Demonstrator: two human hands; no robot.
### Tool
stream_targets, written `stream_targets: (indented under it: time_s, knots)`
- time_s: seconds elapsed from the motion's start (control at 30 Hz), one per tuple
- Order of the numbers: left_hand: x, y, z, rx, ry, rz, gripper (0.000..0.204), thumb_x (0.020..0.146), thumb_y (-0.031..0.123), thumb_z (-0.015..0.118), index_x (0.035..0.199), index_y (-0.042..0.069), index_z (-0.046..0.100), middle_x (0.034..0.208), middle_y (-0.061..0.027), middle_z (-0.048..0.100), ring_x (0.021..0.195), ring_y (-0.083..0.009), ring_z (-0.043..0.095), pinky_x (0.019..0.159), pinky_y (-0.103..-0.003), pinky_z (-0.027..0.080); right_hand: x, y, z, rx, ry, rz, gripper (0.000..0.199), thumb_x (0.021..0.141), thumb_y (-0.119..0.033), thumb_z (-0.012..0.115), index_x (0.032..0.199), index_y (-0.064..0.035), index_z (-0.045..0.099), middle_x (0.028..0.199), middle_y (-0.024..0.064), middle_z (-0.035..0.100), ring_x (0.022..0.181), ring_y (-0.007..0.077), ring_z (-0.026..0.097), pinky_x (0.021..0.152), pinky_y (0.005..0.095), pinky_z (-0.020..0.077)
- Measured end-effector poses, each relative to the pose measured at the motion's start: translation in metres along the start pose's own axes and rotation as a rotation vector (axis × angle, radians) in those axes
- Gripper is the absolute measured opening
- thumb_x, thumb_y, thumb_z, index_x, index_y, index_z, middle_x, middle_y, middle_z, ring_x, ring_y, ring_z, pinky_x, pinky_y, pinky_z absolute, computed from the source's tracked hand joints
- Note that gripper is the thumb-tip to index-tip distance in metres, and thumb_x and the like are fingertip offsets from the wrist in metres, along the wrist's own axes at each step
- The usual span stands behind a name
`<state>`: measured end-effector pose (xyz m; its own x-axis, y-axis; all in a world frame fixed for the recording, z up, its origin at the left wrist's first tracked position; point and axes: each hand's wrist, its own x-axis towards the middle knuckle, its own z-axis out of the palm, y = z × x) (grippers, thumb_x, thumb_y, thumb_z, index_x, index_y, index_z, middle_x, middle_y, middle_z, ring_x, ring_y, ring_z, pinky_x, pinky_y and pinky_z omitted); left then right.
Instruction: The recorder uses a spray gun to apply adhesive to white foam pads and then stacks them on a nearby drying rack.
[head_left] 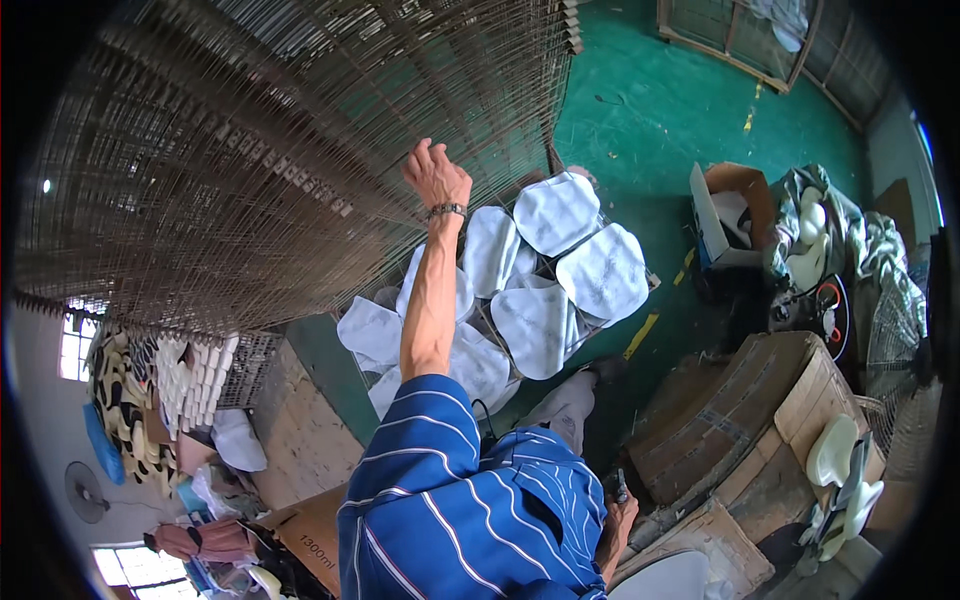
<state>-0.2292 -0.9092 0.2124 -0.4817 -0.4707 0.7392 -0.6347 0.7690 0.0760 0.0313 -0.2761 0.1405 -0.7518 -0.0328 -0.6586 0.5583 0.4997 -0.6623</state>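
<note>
My left hand (pixel 437 178), with a watch on its wrist, is raised with curled fingers at the edge of a tall stack of wire rack shelves (pixel 300 110). The fingers appear closed around the shelf edge. Just below it, several white cushion-like pads (pixel 603 272) lie side by side, some overlapping, on a lower wire shelf. Down at my right side is my right hand (pixel 617 525), partly hidden by my striped blue shirt. Its fingers are closed around a small dark object (pixel 622 487) whose kind I cannot make out.
Large brown cardboard boxes (pixel 730 410) stand at the right. Beyond them are an open box (pixel 735 205) and a crumpled silvery cover (pixel 885 255). Yellow tape (pixel 641 336) marks the green floor (pixel 640 110). A fan (pixel 87 490) and hanging dark and pale pieces (pixel 130 400) are at left.
</note>
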Motion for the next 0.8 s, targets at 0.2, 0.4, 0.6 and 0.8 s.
stream_targets:
  time_s: [0.2,0.4,0.6,0.8]
  knots:
    - [0.001,0.009,-0.006,0.024,0.028,0.039,0.037,0.075,0.008,0.072,0.110,0.008,0.061,0.132,-0.0146,0.052,0.121,-0.0359,0.051,0.105,-0.057,0.039,-0.029,0.023,-0.002,0.169,0.039,-0.231,0.060,0.083,-0.055,0.066,0.097,0.0029,0.064,0.074,0.0022,0.052,0.069,0.0148,0.045,0.060,0.0345,0.0369]
    - [-0.004,-0.011,-0.015,0.132,-0.105,0.044,0.035,0.077,0.013,0.070,0.108,0.005,0.058,0.136,-0.0164,0.049,0.125,-0.0372,0.049,0.108,-0.057,0.037,-0.037,0.071,0.007,0.132,0.010,-0.215,0.073,0.083,-0.068,0.066,0.100,0.0025,0.067,0.073,0.0003,0.052,0.068,0.0133,0.046,0.059,0.0327,0.0378]
    - [-0.103,0.063,-0.048,-0.088,-0.117,0.064,0.036,0.074,0.009,0.072,0.107,0.007,0.057,0.138,-0.0175,0.047,0.128,-0.0402,0.047,0.096,-0.054,0.043,-0.054,0.101,0.023,0.182,0.139,-0.232,0.067,0.085,-0.063,0.067,0.101,0.0024,0.068,0.072,0.0020,0.054,0.068,0.0141,0.048,0.060,0.0340,0.0404]
    - [-0.329,0.119,-0.061,-0.372,-0.872,0.079,0.043,0.074,0.016,0.071,0.115,0.010,0.061,0.139,-0.0131,0.048,0.125,-0.0385,0.049,0.101,-0.055,0.043,-0.061,0.133,0.053,0.027,0.430,0.140,0.042,0.089,-0.037,0.066,0.110,-0.0011,0.070,0.069,0.0101,0.057,0.068,0.0164,0.054,0.064,0.0367,0.0468]
